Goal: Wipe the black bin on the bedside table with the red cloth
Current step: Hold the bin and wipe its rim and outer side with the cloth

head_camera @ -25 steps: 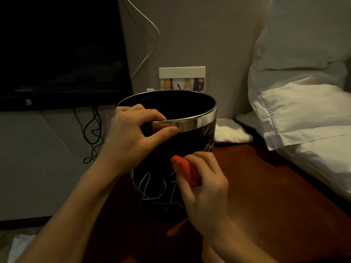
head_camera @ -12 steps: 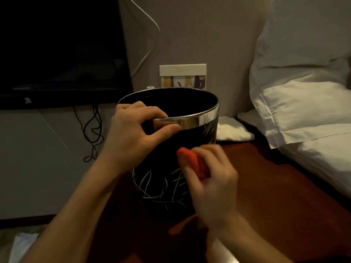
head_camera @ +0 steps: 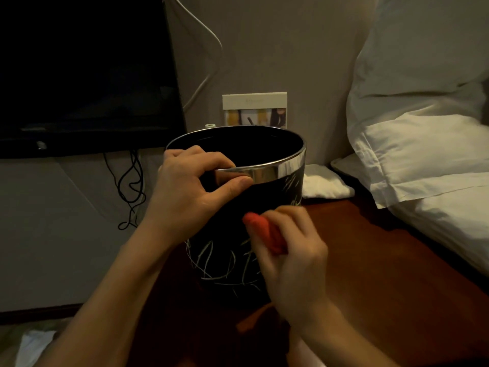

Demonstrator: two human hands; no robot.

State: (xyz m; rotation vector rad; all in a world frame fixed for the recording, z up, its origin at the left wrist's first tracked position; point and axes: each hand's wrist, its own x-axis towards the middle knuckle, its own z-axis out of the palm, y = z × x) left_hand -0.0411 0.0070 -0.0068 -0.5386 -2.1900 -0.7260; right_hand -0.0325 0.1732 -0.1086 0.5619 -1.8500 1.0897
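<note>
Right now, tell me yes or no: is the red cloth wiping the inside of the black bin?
No, the right hand presses the red cloth against the outer wall of the black bin, below its silver rim.

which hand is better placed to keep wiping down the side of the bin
Right. The right hand already holds the red cloth against the black bin wall, free to sweep on. The left hand pinches the silver rim, steadying the bin, so its grip is likely best kept there.
</note>
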